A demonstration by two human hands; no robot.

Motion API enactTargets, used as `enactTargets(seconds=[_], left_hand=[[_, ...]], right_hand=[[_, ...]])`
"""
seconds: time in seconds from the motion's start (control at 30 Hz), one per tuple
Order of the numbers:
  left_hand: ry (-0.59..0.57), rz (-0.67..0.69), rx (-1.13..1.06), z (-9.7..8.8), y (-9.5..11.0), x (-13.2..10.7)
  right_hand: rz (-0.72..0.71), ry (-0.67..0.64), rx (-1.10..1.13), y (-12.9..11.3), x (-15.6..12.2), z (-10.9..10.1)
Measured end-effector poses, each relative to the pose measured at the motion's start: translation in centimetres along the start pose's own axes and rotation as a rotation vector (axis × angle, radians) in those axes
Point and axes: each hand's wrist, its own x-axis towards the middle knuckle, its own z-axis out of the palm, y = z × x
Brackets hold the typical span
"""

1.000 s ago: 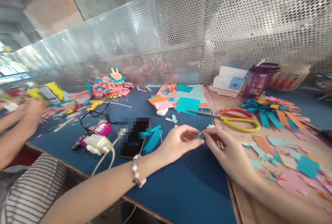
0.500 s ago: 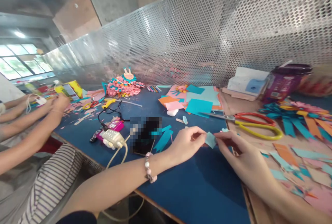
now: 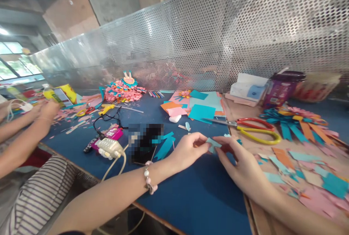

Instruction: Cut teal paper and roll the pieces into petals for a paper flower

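A small light-blue piece of paper [image 3: 213,145] is pinched between the fingertips of my left hand [image 3: 189,151] and my right hand [image 3: 237,157], above the blue table. It looks creased or folded. Just beyond my hands lie scissors [image 3: 247,128] with one red and one yellow handle, their blades pointing left. Past the scissors are a bright-blue sheet [image 3: 201,113], a pink sheet [image 3: 176,112] and a white lump [image 3: 175,118]. Dark-teal paper strips [image 3: 165,148] rest left of my left hand, beside a partly pixelated dark phone [image 3: 148,142].
Paper scraps [image 3: 302,171] cover the cardboard at right, below a paper-strip flower [image 3: 294,120]. A purple cup [image 3: 283,88] and tissue pack [image 3: 249,89] stand behind. At left are a power strip [image 3: 110,148], a glue gun [image 3: 106,109] and another person's arms [image 3: 32,129].
My fingers have shifted on the light-blue paper, which now lies tilted and looks bent instead of facing me flat. The camera view has turned slightly right.
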Motion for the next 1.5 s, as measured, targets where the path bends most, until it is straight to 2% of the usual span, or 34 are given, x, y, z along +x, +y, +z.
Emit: enactTargets(seconds=[0.23, 0.6, 0.8, 0.97, 1.07, 1.13, 1.3, 1.5], left_hand=[[0.0, -0.098, -0.127, 0.0, 0.4, 0.0], [0.005, -0.106, -0.107, -0.1, 0.7, 0.0], [-0.021, -0.037, -0.017, -0.1, 0.4, -0.2], [0.043, 0.071, 0.122, 0.4, 0.1, -0.6], [0.074, 0.077, 0.142, 0.6, 0.1, -0.8], [0.099, 0.077, 0.137, 0.7, 0.2, -0.8], [0.205, 0.102, 0.081, 0.2, 0.5, -0.5], [0.292, 0.11, 0.072, -0.2, 0.3, -0.2]], right_hand=[[0.109, -0.004, 0.168, 0.0, 0.2, -0.2], [0.135, -0.001, 0.228, -0.7, 0.2, -0.5], [0.127, -0.034, 0.213, -0.7, 0.5, -0.4], [0.095, -0.056, 0.134, -0.8, 0.6, -0.5], [0.077, -0.062, 0.121, -0.9, 0.6, -0.6], [0.101, -0.054, 0.181, -1.0, 0.5, -0.7], [0.119, -0.005, 0.508, -1.1, 0.2, -0.8], [0.032, 0.143, 0.539, -0.7, 0.0, -0.4]])
